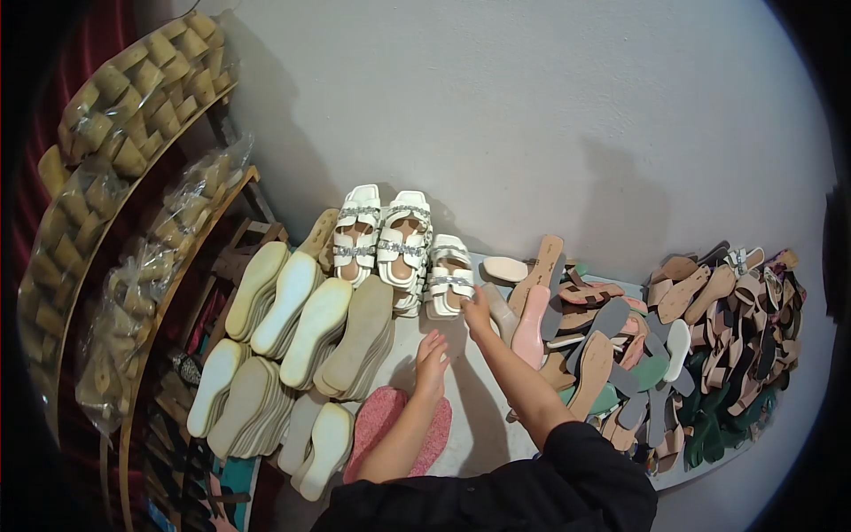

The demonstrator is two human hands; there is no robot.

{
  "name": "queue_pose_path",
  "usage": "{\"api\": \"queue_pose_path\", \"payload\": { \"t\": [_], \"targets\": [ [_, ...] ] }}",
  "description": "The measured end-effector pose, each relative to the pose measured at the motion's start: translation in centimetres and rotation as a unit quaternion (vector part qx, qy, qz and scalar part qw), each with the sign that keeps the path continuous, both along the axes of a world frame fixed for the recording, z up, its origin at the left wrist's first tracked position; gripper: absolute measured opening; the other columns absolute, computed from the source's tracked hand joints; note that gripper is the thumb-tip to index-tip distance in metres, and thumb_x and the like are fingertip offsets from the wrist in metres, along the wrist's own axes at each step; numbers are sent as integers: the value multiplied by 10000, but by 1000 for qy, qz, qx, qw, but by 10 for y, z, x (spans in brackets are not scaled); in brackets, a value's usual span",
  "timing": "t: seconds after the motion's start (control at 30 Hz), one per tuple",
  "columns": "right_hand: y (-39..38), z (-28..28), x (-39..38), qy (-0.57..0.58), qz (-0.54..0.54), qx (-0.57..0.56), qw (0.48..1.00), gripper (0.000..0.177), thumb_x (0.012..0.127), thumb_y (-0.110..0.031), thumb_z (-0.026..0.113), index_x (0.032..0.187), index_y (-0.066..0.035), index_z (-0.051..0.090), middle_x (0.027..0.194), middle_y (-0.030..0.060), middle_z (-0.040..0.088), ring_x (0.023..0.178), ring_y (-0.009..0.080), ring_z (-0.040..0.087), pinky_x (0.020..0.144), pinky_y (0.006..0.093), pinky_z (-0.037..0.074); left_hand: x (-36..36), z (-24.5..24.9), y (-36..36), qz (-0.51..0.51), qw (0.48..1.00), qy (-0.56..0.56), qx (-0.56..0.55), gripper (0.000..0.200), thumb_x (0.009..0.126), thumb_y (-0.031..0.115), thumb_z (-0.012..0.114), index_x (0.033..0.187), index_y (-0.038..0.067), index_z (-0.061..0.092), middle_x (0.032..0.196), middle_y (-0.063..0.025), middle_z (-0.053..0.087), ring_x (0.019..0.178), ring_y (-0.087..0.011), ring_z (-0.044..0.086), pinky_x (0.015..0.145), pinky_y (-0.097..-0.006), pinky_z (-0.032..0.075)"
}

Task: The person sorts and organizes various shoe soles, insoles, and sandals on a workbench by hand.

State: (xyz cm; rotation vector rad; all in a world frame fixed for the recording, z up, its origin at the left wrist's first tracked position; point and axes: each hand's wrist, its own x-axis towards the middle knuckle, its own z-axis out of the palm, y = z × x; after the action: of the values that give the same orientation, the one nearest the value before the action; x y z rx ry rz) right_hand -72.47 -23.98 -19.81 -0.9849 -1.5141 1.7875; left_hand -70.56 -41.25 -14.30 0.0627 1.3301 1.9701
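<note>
A white sandal (450, 282) with silver chain trim lies toe toward the wall. At its right heel edge is my right hand (477, 312), its thumb side on the sandal and its other fingers partly hidden. Nearer to me, my left hand (431, 363) hovers over the white table with its fingers stretched out, holding nothing. Left of the sandal stand two stacks of matching white sandals, a middle stack (405, 244) and a left stack (356, 235). Beneath my left forearm are pink fuzzy sole shapes (381, 426).
Stacks of cream and grey soles (310, 332) fill the table's left side. Loose insoles and sandal parts (612, 355) are heaped on the right, with a pink insole (532, 328) at their edge. Shelves at far left hold bagged wooden heel blocks (146, 97). A grey wall (496, 115) stands behind.
</note>
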Motion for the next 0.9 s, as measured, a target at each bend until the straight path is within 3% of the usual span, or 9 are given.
{"api": "queue_pose_path", "payload": {
  "t": [0.03,0.17,0.2,0.4,0.6,0.7,0.73,0.77,0.9],
  "targets": [
    [10,-11,-9,-29,34,19,999,593,813,-21,562,1357,-26,324,846,116,615,724,171,592,632,273,465,-2,-2,-4,-4,1000,-7,1,479,871,163,521,1319,87,369,1298,-97,440,1181,-203,426,990,-426,306],
    [41,-51,-22,-298,133,213,921,644,772,-352,635,1323,-89,432,1191,282,502,1107,343,512,939,397,406,4,-10,-20,-4,999,-42,-1,378,869,157,514,1233,99,432,1178,-64,495,1095,-183,469,911,-386,354],
    [44,-54,-22,-227,170,123,951,741,718,-488,636,1315,-91,448,1304,311,385,1218,398,397,1026,411,322,5,-10,-22,-4,999,-48,1,354,869,156,509,1213,102,442,1148,-56,505,1073,-180,478,891,-377,362],
    [13,-10,58,-68,66,195,976,591,758,-325,667,1270,-91,485,1283,227,416,1136,350,472,928,374,416,26,12,-30,-30,998,-46,27,319,865,193,502,1164,96,449,1075,-53,524,1005,-177,492,843,-352,374],
    [-52,31,236,-34,33,170,984,452,788,-212,647,1190,-48,521,1147,153,487,981,251,558,823,333,472,67,35,-34,-73,995,-26,56,302,849,185,519,1132,100,454,1010,-47,532,926,-175,505,799,-341,388],
    [-80,35,324,-68,-106,130,984,386,788,-153,617,1153,-54,540,1040,79,537,877,180,557,755,289,468,97,36,-28,-126,989,-30,65,277,874,186,506,1127,87,455,1017,-55,528,919,-167,509,784,-311,389],
    [-96,59,348,-73,-160,37,984,352,792,-129,598,1134,-58,550,1029,53,546,828,130,536,717,263,456,109,35,-24,-145,987,-35,65,279,875,187,504,1129,86,451,1015,-55,527,918,-167,508,783,-312,389],
    [-96,28,373,-68,-229,124,963,316,798,-104,578,1111,-61,560,1013,45,559,783,100,523,681,244,451,120,34,-21,-160,984,-38,66,281,876,189,501,1131,86,447,1013,-55,525,918,-167,507,782,-313,389],
    [-119,61,432,-52,-338,105,934,274,793,-53,570,1065,-15,557,976,42,580,837,114,547,753,250,445,158,33,-1,-196,975,-49,90,271,854,151,515,1113,96,456,977,-54,540,869,-164,529,738,-299,423]
  ]
}}
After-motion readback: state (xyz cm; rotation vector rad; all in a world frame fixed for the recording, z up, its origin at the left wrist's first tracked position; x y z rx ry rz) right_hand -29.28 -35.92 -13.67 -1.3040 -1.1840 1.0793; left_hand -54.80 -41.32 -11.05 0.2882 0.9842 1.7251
